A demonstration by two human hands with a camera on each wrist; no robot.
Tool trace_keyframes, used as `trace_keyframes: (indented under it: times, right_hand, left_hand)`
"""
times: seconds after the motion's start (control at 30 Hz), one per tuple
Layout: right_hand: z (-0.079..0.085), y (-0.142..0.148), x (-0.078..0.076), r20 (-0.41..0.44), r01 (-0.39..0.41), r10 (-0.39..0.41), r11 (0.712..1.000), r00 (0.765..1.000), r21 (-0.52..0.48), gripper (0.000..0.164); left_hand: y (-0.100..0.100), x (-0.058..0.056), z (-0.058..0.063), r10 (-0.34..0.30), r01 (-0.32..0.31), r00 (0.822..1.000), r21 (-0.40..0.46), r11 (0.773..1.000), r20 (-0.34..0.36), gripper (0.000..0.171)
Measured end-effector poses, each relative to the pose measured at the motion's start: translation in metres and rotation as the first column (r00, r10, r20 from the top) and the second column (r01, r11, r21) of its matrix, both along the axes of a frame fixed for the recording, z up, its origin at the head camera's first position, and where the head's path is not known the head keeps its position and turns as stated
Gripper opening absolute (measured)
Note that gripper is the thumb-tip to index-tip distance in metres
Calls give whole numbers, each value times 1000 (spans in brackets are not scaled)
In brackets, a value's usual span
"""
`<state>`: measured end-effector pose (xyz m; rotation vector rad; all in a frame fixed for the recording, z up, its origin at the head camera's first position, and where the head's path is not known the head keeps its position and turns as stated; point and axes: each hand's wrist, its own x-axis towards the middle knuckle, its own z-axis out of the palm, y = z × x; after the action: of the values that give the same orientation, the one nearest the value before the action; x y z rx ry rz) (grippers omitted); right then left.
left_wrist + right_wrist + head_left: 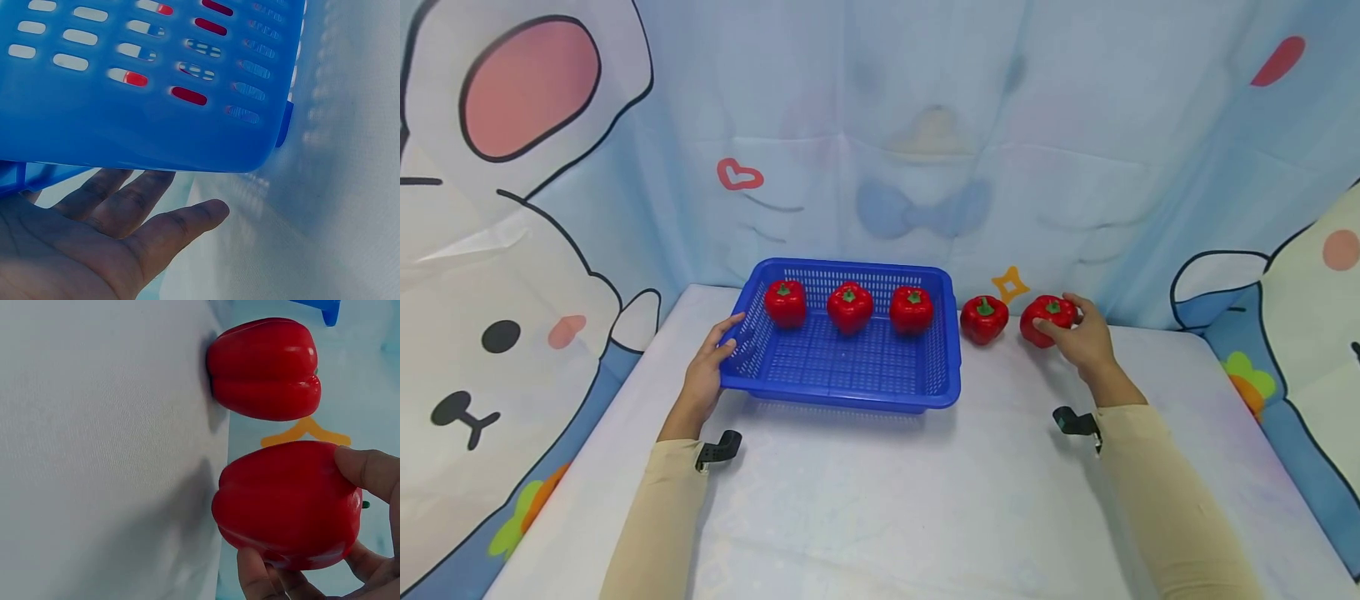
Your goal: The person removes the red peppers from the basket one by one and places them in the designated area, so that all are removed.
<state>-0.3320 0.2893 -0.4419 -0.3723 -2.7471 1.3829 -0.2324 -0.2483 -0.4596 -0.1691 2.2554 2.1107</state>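
My left hand [705, 372] holds the left rim of a blue plastic basket [838, 397]. In the left wrist view, some fingers [134, 200] extend below the rim beside the slotted wall; the thumb's contact is partly hidden. Inside the basket, three red bell peppers stand in a row along its back: left pepper [786, 304], middle pepper [850, 309] and right pepper [912, 311]. My right hand [1086, 337] grips another red bell pepper [287, 503] between thumb and fingers. Its shadow on the table looks separate from it, so it seems slightly raised.
Between the basket and my right hand, one more red bell pepper [984, 320] stands on the white table [887, 500]. A light blue cartoon curtain [917, 100] hangs right behind the table's back edge.
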Motion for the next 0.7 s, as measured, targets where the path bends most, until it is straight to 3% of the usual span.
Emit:
trace_keyframes:
  times: [0.7]
  right_hand:
    - [-9,8,-8,48,-27,25,999,999,41,89]
  left_hand:
    - [0,-1,-2,-8,9,1000,22,1000,-16,48]
